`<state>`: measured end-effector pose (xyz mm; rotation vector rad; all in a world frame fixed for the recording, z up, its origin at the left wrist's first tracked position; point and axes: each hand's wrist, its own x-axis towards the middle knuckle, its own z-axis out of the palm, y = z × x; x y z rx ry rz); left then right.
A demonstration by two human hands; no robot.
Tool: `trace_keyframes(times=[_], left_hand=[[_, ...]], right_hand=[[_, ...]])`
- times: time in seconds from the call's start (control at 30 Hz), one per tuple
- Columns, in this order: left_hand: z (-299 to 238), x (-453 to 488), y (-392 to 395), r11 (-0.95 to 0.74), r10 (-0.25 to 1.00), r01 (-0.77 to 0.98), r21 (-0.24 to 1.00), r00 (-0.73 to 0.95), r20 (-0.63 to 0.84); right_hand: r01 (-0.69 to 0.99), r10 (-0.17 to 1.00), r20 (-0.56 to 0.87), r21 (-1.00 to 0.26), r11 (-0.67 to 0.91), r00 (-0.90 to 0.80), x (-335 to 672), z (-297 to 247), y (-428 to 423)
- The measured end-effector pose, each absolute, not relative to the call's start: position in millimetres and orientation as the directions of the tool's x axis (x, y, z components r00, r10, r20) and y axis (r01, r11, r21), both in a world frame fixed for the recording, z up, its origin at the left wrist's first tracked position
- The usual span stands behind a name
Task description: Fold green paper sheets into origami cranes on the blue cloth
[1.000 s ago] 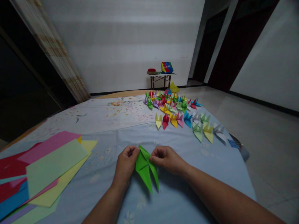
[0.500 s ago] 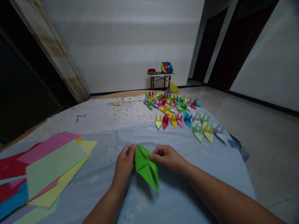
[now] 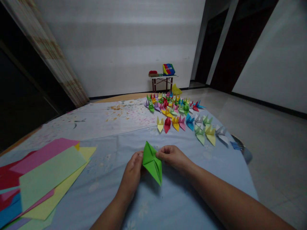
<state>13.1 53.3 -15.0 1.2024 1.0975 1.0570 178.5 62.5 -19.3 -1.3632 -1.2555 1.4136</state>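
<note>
A partly folded green paper piece (image 3: 151, 162) is held just above the light blue cloth (image 3: 182, 198) in front of me, its pointed end aimed toward me. My left hand (image 3: 133, 174) pinches its left edge with curled fingers. My right hand (image 3: 173, 157) pinches its right edge at the top. Both forearms reach in from the bottom of the view.
Several coloured paper sheets (image 3: 45, 174) lie stacked at the left. Several folded paper cranes (image 3: 184, 116) in many colours stand in rows at the far right of the cloth. A small table (image 3: 162, 80) with a coloured box stands by the far wall.
The two long green flaps have closed together into one narrower point, and the piece has risen slightly and tilted. Both hands stayed on its edges.
</note>
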Motion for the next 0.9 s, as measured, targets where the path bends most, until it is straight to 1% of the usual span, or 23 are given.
trace_keyframes(times=[0.13,0.2,0.27,0.37,0.47,0.53,0.6,0.7,0.77,0.83,0.9], left_hand=[[-16.7,11.4,51.2,-0.066,0.991,0.151,0.986,0.123,0.047],[-17.4,10.4,50.0,-0.127,0.988,0.301,0.945,0.121,0.095],[-18.2,9.9,48.8,-0.16,0.985,0.459,0.874,0.127,0.113],[-18.9,10.7,47.6,-0.177,0.984,0.657,0.732,0.141,0.112],[-17.5,10.8,47.9,-0.169,0.984,0.784,0.597,0.173,0.051],[-15.6,8.5,49.4,-0.181,0.978,0.79,0.585,0.206,0.025],[-14.2,4.2,51.9,-0.199,0.971,0.743,0.639,0.236,0.029],[-14.7,-3.3,56.8,-0.186,0.968,0.655,0.733,0.251,0.022],[-16.7,-7.3,59.7,-0.152,0.967,0.601,0.785,0.255,-0.008],[-18.3,-10.2,61.7,-0.11,0.958,0.547,0.83,0.28,-0.058],[-18.0,-12.3,62.7,-0.065,0.942,0.514,0.855,0.314,-0.117]], right_hand=[[0.236,0.972,-0.186,-0.96,-0.15,-0.141,180.7,-29.2,64.7],[0.33,0.972,-0.161,-0.939,-0.098,-0.169,180.7,-32.2,64.2],[0.454,0.974,-0.138,-0.89,-0.043,-0.178,179.7,-31.3,61.9],[0.664,0.985,-0.07,-0.746,0.053,-0.157,176.6,-23.7,55.8],[0.813,0.987,-0.018,-0.57,0.118,-0.157,174.3,-16.1,49.8],[0.852,0.986,0.005,-0.502,0.148,-0.168,174.0,-14.1,47.7],[0.853,0.976,0.066,-0.476,0.214,-0.208,174.4,-14.7,47.5],[0.792,0.917,0.179,-0.462,0.398,-0.357,174.9,-18.2,49.1],[0.732,0.861,0.22,-0.456,0.506,-0.458,174.7,-20.9,50.3],[0.691,0.823,0.239,-0.451,0.564,-0.515,174.0,-23.5,51.2],[0.684,0.812,0.243,-0.443,0.579,-0.53,173.2,-26.1,51.8]])
